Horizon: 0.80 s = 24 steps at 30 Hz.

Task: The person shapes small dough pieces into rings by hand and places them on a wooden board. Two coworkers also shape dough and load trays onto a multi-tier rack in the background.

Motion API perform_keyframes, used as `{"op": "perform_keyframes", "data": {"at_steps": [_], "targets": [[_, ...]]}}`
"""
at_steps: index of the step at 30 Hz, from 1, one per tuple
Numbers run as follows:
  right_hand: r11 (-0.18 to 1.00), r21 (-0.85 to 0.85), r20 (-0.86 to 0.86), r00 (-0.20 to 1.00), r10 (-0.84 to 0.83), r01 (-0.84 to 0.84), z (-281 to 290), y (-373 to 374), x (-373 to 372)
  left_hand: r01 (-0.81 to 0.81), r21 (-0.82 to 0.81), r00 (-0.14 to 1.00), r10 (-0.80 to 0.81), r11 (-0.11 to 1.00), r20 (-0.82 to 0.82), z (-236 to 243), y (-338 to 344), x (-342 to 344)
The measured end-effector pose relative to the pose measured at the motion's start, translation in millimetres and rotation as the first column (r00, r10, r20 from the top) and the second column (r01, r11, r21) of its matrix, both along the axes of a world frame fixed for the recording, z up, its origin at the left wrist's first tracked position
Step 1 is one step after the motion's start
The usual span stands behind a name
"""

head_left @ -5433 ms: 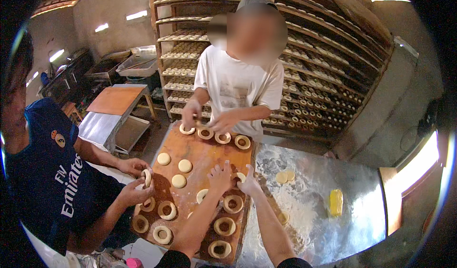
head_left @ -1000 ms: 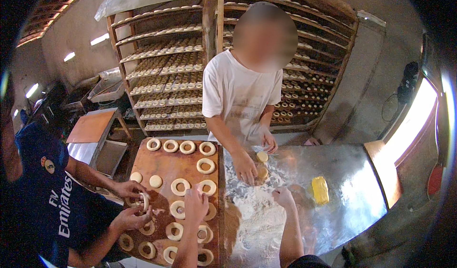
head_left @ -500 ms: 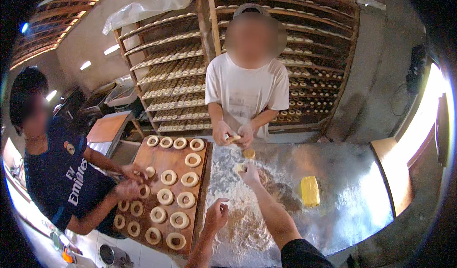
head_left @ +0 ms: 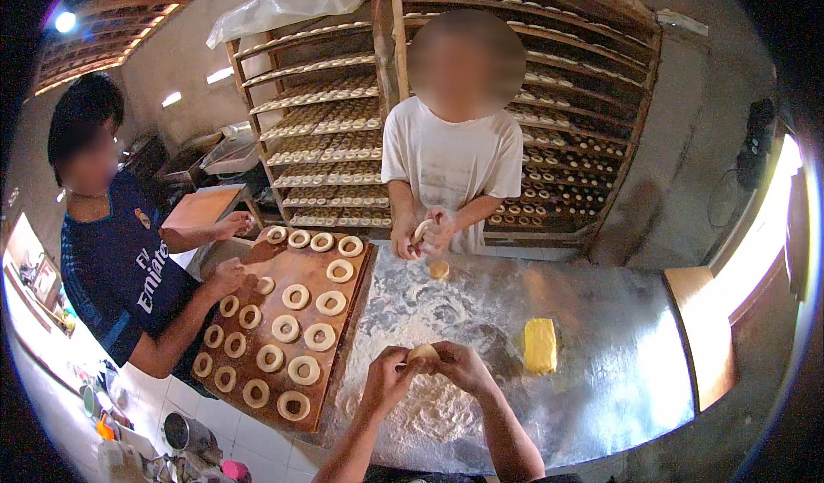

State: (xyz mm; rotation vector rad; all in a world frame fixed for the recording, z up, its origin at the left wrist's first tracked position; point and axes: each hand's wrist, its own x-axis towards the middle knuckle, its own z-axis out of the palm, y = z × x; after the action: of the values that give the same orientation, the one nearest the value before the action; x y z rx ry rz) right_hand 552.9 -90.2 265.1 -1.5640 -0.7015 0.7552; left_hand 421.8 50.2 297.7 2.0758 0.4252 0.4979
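Left hand (head_left: 390, 376) and right hand (head_left: 461, 365) both grasping one dough piece (head_left: 421, 354), fingers curled in from either side. Fingers cover part of it; can't tell if it has a hole. Landmark: wooden board (head_left: 279, 268). Dough piece is held right of the board, above flour (head_left: 438, 410) spread on the metal desk (head_left: 601, 380).

Board carries rows of dough rings (head_left: 303, 381), lying flat and mostly spaced apart. One small solid disc (head_left: 265, 285) sits toward the board's left edge, among the rings.

Right of the board's far end: a second disc (head_left: 439, 269) flat on the desk. Further right of the board, well apart from it: yellow block (head_left: 540, 346), past the flour.

Co-worker in white shirt (head_left: 451, 157) stands beyond the board and to its right, holding a dough ring (head_left: 421, 231) in both hands. Co-worker in dark blue shirt (head_left: 129, 251) stands left of the board, one hand near the small disc. Behind the board: tall rack (head_left: 318, 122), shelves full of dough pieces.
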Motion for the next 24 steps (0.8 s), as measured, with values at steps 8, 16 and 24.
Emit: {"op": "perform_keyframes", "data": {"at_steps": [8,16,24], "targets": [[0.968,-0.154,0.366,0.921,-0.133,0.201,0.2,0.8,-21.8,0.034,0.049,0.997,-0.037,0.998,0.072,3.2,-12.1,-18.0],[0.769,0.639,-0.312,0.912,0.269,-0.008,-31.3,12.7,-34.0,-0.328,0.393,0.927,0.213,0.859,0.309,-20.4,-33.6,-17.3],[0.825,0.505,-0.650,0.740,0.170,0.254,-21.4,-5.2,-45.3,0.337,-0.787,0.870,0.148,0.516,0.469,-36.3,-28.6,-27.7]]}}
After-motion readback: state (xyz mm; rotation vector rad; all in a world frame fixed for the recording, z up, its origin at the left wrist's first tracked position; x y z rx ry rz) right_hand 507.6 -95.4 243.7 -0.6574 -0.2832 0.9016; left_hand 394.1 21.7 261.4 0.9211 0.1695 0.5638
